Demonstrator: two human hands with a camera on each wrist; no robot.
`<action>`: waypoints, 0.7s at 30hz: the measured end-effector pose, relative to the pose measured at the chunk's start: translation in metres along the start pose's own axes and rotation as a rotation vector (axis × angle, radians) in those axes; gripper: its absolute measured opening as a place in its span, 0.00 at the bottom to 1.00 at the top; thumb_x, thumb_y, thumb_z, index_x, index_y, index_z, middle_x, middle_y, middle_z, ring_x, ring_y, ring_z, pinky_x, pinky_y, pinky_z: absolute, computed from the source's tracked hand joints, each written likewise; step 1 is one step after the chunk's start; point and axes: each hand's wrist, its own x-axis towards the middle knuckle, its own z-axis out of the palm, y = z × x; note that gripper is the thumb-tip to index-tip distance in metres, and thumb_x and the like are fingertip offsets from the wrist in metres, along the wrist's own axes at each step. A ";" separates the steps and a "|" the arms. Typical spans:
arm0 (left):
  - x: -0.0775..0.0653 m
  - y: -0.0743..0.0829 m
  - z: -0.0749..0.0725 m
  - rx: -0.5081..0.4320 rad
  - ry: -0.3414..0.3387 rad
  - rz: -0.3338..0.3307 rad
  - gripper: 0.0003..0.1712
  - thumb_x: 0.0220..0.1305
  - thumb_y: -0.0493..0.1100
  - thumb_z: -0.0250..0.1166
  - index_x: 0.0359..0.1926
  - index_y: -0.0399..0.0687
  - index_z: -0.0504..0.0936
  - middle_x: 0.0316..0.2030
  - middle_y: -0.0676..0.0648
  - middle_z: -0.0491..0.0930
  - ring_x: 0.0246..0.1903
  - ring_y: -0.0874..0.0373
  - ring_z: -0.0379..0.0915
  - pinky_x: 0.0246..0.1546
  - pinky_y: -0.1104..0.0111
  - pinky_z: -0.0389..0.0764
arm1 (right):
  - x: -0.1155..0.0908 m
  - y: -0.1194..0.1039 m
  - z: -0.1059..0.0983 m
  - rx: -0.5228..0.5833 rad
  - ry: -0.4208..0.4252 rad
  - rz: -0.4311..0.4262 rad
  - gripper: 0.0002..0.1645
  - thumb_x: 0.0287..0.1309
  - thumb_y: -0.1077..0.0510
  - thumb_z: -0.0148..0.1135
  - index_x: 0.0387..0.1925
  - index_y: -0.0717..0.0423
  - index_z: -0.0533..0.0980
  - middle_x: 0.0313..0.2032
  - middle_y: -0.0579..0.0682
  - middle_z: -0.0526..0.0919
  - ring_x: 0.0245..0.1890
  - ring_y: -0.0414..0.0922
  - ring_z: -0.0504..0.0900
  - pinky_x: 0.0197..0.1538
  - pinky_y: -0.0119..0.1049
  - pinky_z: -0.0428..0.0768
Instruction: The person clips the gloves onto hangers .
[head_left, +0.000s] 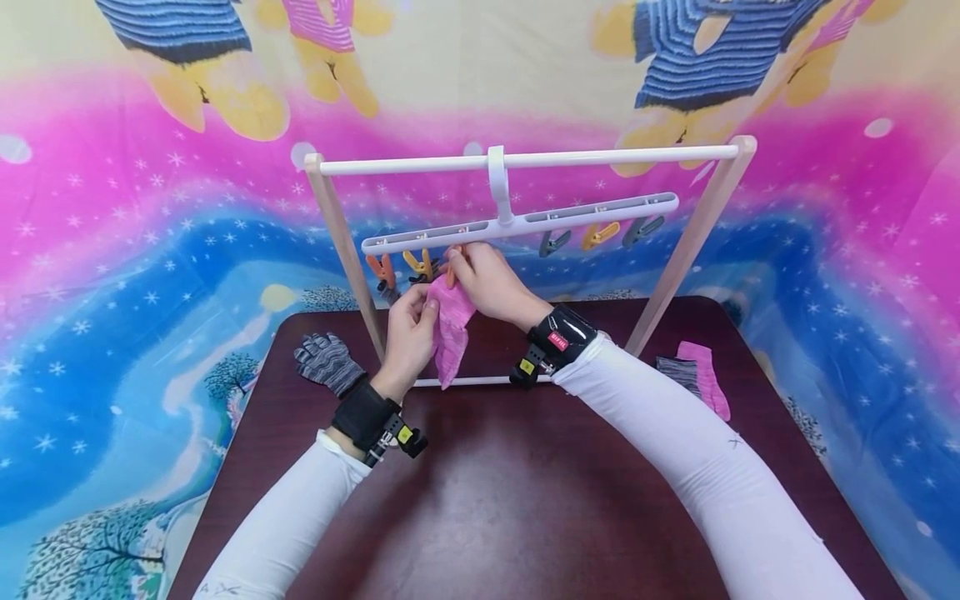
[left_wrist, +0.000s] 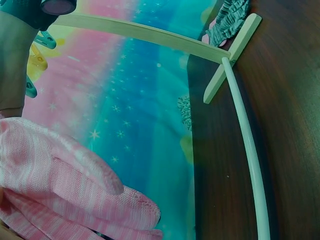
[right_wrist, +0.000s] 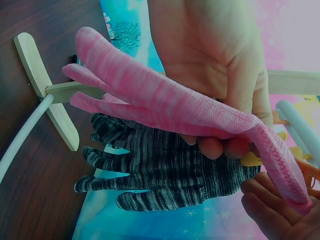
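Note:
A pink knitted glove (head_left: 453, 321) hangs below the white clip hanger (head_left: 517, 223). Its cuff is pinched by my left hand (head_left: 411, 329), while the fingers of the glove dangle free in the right wrist view. At the hanger, my right hand (head_left: 491, 279) pinches an orange clothespin (head_left: 451, 275) right by the cuff. Beside it, a yellow clothespin (head_left: 420, 265) and another orange clothespin (head_left: 381, 271) have dark grey fabric under them. Behind the pink glove, a black-and-grey striped glove (right_wrist: 155, 165) hangs in the right wrist view.
The hanger hooks over the white rod (head_left: 615, 156) of a wooden stand (head_left: 667, 250). Grey and yellow clothespins (head_left: 600, 236) hang at its right half. A grey glove (head_left: 330, 362) lies at the table's left; pink and grey gloves (head_left: 705, 375) lie at the right.

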 end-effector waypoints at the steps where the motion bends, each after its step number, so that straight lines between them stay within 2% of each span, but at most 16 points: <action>1: 0.000 0.000 0.000 -0.002 0.001 0.000 0.14 0.78 0.35 0.49 0.56 0.34 0.77 0.39 0.38 0.82 0.32 0.65 0.77 0.32 0.76 0.75 | 0.000 0.000 0.000 0.003 -0.002 0.000 0.24 0.79 0.56 0.42 0.26 0.55 0.76 0.31 0.52 0.84 0.49 0.44 0.86 0.42 0.35 0.72; 7: 0.000 0.000 0.002 -0.003 0.011 0.009 0.14 0.78 0.35 0.49 0.55 0.33 0.77 0.36 0.36 0.81 0.29 0.65 0.75 0.30 0.74 0.72 | -0.001 0.001 0.001 0.005 -0.002 0.001 0.23 0.79 0.55 0.43 0.26 0.55 0.75 0.35 0.53 0.85 0.48 0.45 0.86 0.42 0.36 0.73; 16: 0.000 0.001 0.004 -0.012 0.012 0.008 0.13 0.78 0.34 0.49 0.53 0.34 0.78 0.35 0.36 0.81 0.28 0.65 0.75 0.28 0.73 0.72 | -0.002 0.001 -0.001 0.020 -0.013 0.004 0.21 0.78 0.54 0.44 0.28 0.55 0.74 0.32 0.53 0.84 0.44 0.43 0.84 0.38 0.35 0.71; 21: -0.001 0.000 0.003 -0.004 0.005 0.005 0.14 0.78 0.34 0.49 0.54 0.34 0.78 0.31 0.38 0.78 0.21 0.62 0.70 0.22 0.74 0.68 | -0.003 0.001 0.000 0.011 -0.012 0.009 0.20 0.78 0.53 0.45 0.29 0.54 0.74 0.26 0.50 0.80 0.28 0.44 0.77 0.34 0.34 0.69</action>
